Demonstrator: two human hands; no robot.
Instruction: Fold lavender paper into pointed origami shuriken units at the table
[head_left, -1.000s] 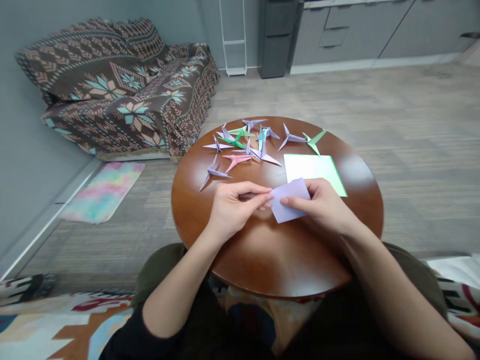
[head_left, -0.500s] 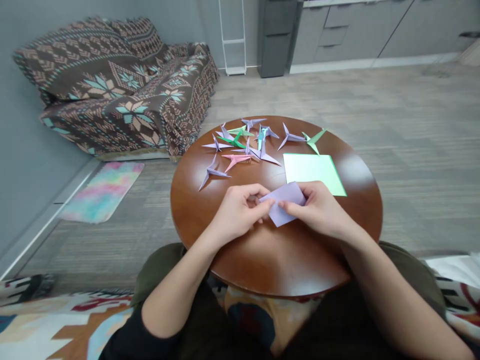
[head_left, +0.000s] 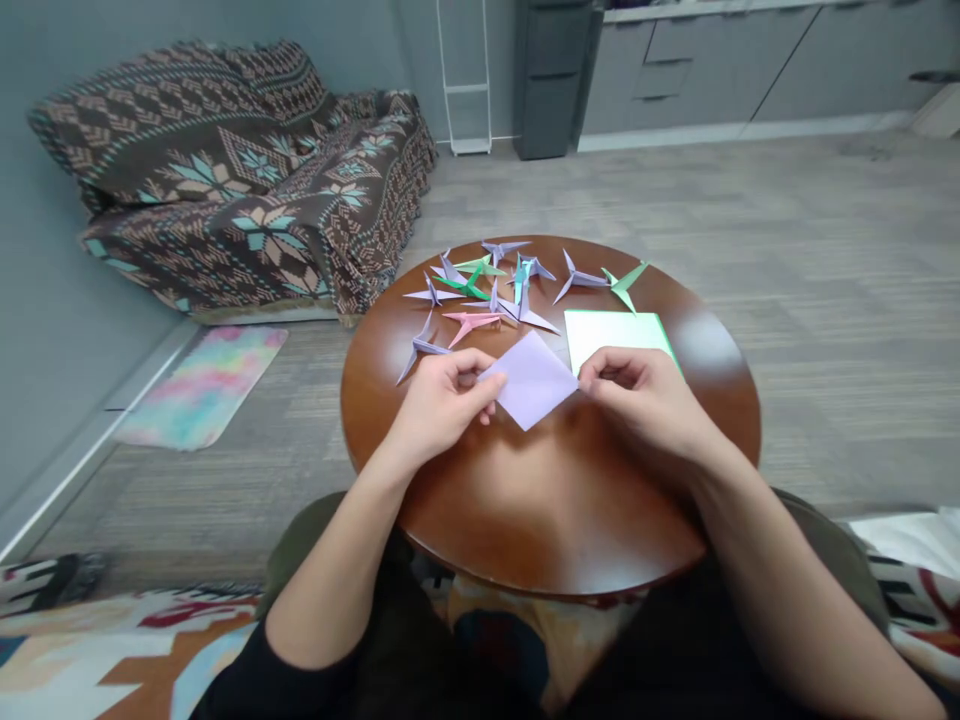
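Note:
A folded square of purple origami paper is held up over the table, turned like a diamond. My left hand pinches its left corner between thumb and fingers. At the opposite corner, the thumb and fingertips of my right hand are closed on the paper. Just beyond the right hand lies a stack of paper, pale on top with a green edge, partly covered by that hand. Behind the left hand is a purple folded paper piece with pointed wings.
Several folded paper pieces in purple, green and blue, and a pink one, sit along the far side of the round brown table. A patterned sofa and a pastel mat are at the left.
The purple paper has been turned and opened out into a diamond and shifted slightly left. My hands have moved farther apart, from its middle to its two side corners.

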